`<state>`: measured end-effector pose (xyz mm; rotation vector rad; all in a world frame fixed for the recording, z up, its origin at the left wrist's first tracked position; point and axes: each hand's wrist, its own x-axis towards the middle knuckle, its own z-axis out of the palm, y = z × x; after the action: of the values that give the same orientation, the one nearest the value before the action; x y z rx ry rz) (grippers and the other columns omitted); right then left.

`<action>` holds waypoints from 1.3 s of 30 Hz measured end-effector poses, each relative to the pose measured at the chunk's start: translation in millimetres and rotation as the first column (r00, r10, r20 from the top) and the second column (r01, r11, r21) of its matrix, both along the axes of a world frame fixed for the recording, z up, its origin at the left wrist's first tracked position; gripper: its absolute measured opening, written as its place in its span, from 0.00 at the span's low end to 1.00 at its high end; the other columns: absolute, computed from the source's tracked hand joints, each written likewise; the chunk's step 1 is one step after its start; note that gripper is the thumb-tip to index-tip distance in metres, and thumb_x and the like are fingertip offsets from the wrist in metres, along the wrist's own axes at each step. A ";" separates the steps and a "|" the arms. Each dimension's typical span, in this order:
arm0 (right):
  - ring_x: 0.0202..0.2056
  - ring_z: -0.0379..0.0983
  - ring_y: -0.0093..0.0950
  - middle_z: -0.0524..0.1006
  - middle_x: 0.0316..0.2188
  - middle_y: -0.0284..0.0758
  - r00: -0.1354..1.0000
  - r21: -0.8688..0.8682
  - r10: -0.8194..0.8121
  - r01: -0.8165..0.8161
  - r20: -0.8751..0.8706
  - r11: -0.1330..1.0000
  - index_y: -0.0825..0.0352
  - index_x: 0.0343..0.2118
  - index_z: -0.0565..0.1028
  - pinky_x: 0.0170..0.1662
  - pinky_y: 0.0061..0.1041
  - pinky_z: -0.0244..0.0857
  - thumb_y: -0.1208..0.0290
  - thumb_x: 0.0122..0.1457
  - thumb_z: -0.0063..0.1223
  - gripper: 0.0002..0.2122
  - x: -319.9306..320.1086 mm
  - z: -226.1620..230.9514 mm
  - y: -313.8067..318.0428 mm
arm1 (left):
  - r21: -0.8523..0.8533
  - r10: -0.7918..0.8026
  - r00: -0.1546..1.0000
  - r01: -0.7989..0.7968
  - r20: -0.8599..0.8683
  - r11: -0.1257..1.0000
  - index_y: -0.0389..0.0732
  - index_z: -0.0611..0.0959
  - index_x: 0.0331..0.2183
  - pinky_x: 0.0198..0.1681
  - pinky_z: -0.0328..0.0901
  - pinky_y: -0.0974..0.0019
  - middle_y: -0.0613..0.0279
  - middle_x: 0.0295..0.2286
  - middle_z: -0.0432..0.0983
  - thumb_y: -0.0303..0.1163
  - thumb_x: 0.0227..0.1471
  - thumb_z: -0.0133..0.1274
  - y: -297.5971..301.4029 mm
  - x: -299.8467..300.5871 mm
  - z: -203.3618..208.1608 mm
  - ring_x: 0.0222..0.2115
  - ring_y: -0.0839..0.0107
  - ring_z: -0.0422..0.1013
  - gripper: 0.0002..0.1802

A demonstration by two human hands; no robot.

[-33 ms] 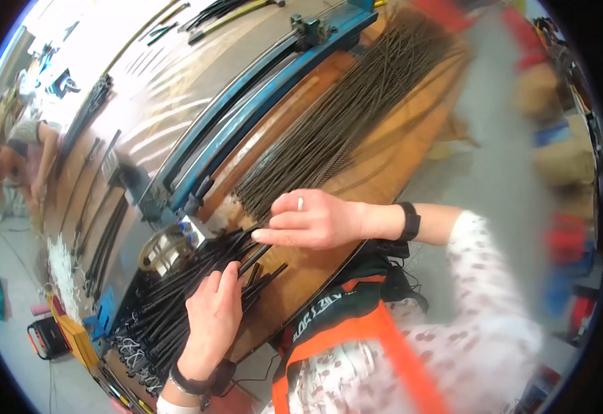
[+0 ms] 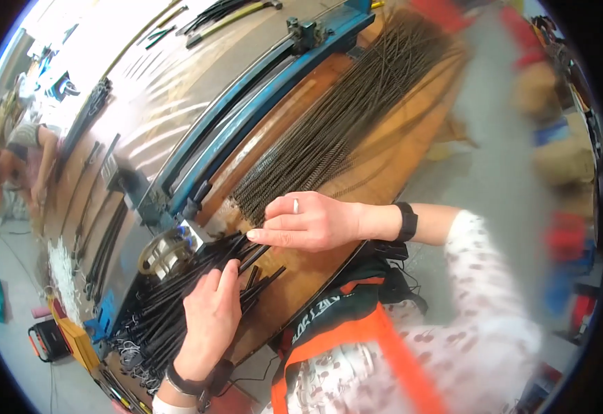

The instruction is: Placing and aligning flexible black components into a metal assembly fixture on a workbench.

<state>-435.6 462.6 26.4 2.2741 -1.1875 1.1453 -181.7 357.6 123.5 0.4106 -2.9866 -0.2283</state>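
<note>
A slim black tube (image 2: 254,257) spans the short gap between my two hands. My left hand (image 2: 211,307) is closed around its lower left part, thumb and fingers pressed together. Higher and to the right, my right hand (image 2: 305,222) pinches the tube's other end, with fingers curled in. That end is largely hidden by the fingers. Under and left of my left hand lies a heap of similar black tubes (image 2: 167,300), with pale wire loops (image 2: 132,355) at their far-left ends. Beyond my right hand rests a thick bundle of long, thin, dark ribbed rods (image 2: 315,141).
A long blue rail machine (image 2: 236,131) runs across the bench, with a round metal part (image 2: 167,253) near its close end. A hammer (image 2: 232,24) lies at the back. Another person (image 2: 28,155) bends over at the far left. A yellow box (image 2: 75,336) stands lower left.
</note>
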 end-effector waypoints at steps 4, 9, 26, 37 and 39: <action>0.32 0.76 0.29 0.78 0.31 0.33 0.933 -0.019 -0.329 0.336 0.148 0.942 0.64 0.53 0.76 0.32 0.29 0.72 0.56 0.54 0.67 0.26 -81.5 17.9 -0.3 | -0.213 -0.010 0.999 0.000 -0.047 0.977 0.41 0.80 0.44 0.26 0.67 0.55 0.57 0.25 0.68 0.26 0.53 0.60 -31.1 -36.6 49.3 0.26 0.57 0.71 0.15; 0.24 0.72 0.26 0.74 0.22 0.32 0.928 0.217 -0.345 0.311 0.142 0.926 0.58 0.59 0.75 0.29 0.28 0.69 0.54 0.51 0.70 0.32 -141.3 11.0 11.5 | -0.230 -0.155 0.988 0.148 -0.012 0.962 0.39 0.78 0.47 0.28 0.68 0.56 0.56 0.26 0.70 0.26 0.54 0.59 -63.9 -97.3 58.0 0.28 0.55 0.73 0.18; 0.35 0.80 0.33 0.81 0.34 0.39 0.849 0.258 -0.440 0.373 0.291 0.891 0.61 0.57 0.75 0.38 0.32 0.73 0.55 0.55 0.68 0.28 -153.6 -0.8 -11.2 | -0.208 -0.157 0.988 0.156 0.015 0.966 0.39 0.76 0.47 0.35 0.71 0.53 0.56 0.28 0.74 0.23 0.54 0.55 -75.5 -114.1 43.5 0.32 0.56 0.75 0.18; 0.30 0.72 0.27 0.76 0.26 0.29 0.925 0.190 -0.223 0.169 0.309 0.967 0.63 0.55 0.78 0.39 0.30 0.66 0.59 0.56 0.65 0.24 -71.9 51.4 -30.7 | -0.443 -0.026 0.968 -0.090 -0.250 0.892 0.42 0.82 0.44 0.31 0.66 0.54 0.57 0.25 0.71 0.19 0.49 0.56 -70.1 -46.6 74.8 0.29 0.56 0.70 0.18; 0.29 0.71 0.26 0.76 0.26 0.29 0.949 0.170 -0.171 0.129 0.266 0.977 0.63 0.53 0.79 0.35 0.29 0.67 0.64 0.55 0.66 0.22 -42.3 54.5 -44.2 | -0.366 -0.049 0.997 0.025 -0.059 0.930 0.41 0.82 0.44 0.32 0.65 0.54 0.58 0.25 0.70 0.19 0.50 0.56 -70.3 -36.1 68.8 0.29 0.57 0.70 0.18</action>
<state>-477.9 418.4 80.9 2.1296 -1.5744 1.3934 -217.9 287.3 192.3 0.2960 -2.8807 0.3034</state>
